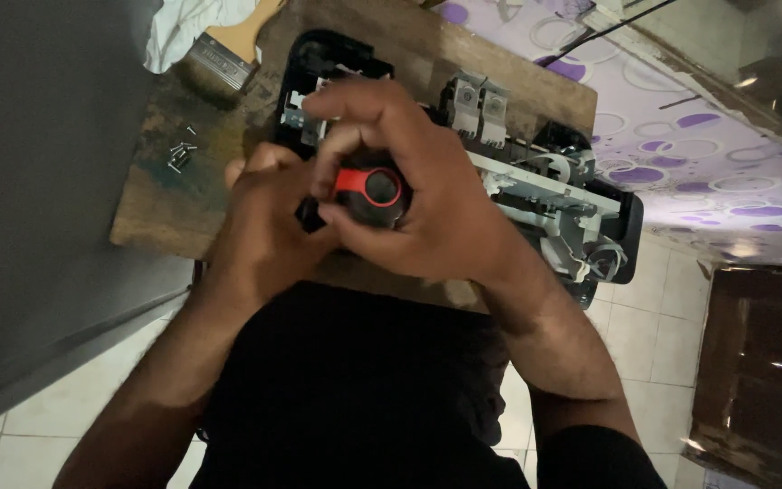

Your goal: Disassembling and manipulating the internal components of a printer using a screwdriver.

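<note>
right hand [427,195] is wrapped tight around a screwdriver handle [373,192], black w/ a red band, seen end-on from above, held upright over the opened printer [536,186]. left hand [269,222] sits just beside it, fingers curled in against the lower part of the tool and the printer's near edge; can't tell if it's actually gripping anything, since the right hand covers most of it. printer has its cover off, black shell w/ grey and white inner parts and a flat ribbon cable showing, lying on a worn wooden board [165,195]. a few small dark screws [180,152] lie loose on the board's left part. a paintbrush [228,50] and a white cloth [187,27] lie at the far left corner.
</note>
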